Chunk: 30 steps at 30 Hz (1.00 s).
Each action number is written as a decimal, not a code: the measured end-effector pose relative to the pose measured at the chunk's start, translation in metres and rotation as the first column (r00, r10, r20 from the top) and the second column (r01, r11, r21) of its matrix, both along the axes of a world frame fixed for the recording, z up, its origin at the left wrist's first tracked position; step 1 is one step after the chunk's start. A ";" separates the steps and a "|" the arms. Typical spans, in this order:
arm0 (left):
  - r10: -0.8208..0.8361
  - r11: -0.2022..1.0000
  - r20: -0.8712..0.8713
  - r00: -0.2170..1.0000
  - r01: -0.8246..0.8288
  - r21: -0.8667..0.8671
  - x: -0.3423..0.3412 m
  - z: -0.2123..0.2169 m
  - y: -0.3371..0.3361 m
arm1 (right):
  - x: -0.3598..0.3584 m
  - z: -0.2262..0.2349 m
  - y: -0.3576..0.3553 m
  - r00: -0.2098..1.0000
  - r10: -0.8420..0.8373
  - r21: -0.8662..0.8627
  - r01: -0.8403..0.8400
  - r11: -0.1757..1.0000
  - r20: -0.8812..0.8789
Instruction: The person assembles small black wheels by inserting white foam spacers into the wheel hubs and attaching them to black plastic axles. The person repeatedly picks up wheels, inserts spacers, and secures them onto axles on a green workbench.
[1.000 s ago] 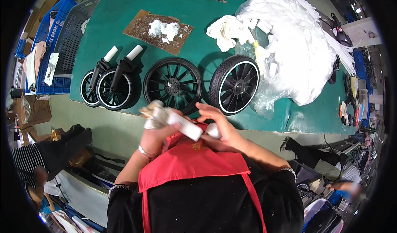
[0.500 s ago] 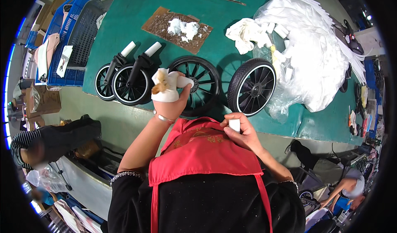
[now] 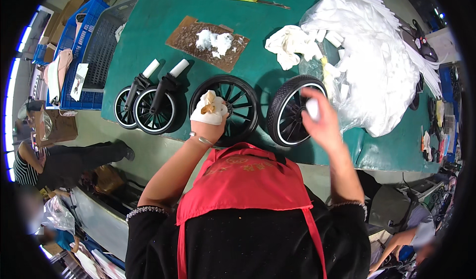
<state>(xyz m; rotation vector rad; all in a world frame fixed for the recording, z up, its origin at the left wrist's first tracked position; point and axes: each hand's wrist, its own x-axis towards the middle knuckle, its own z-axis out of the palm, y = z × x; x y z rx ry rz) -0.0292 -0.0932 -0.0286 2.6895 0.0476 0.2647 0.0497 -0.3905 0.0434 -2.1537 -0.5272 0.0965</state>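
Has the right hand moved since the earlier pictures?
Yes: against the right wheel, the right hand has moved forward and rightward, now overlapping it.

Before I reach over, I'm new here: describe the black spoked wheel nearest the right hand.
On the green table, find the heap of white plastic. Just left is the black spoked wheel: white-ringed, unlike the all-black wheel beside it, and forkless, unlike the white-ringed pair further left.

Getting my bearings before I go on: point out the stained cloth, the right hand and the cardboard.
Stained cloth [image 3: 209,111], head view: the middle of its bunched part.
Right hand [image 3: 325,121], head view: the middle of the hand.
Cardboard [image 3: 182,38], head view: its left part.
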 end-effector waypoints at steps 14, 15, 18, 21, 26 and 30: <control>-0.250 0.833 -0.165 0.954 0.125 -0.539 0.019 0.034 -0.099 | 0.061 0.066 -0.026 0.895 0.433 -0.649 -0.265 0.713 0.110; -0.271 0.782 -0.207 0.940 0.089 -0.617 0.026 0.035 -0.095 | 0.045 0.082 -0.036 0.900 0.408 -0.656 -0.214 0.724 0.156; -0.349 0.833 0.165 0.922 0.387 -0.395 0.030 0.046 -0.091 | -0.005 0.099 -0.048 0.773 0.453 -0.680 -0.038 0.732 0.444; -0.631 0.626 0.271 0.727 0.684 -0.375 0.028 0.042 -0.096 | -0.053 0.071 -0.068 0.750 0.450 -0.636 -0.051 0.770 0.485; -0.816 0.435 0.142 0.561 0.756 -0.489 0.022 -0.019 -0.131 | -0.118 -0.037 -0.103 0.982 0.127 -0.521 -0.035 0.853 0.141; -0.924 0.352 -0.003 0.381 0.851 -0.390 0.020 -0.050 -0.138 | -0.136 -0.058 -0.101 0.938 -0.331 -0.246 0.299 0.922 -0.101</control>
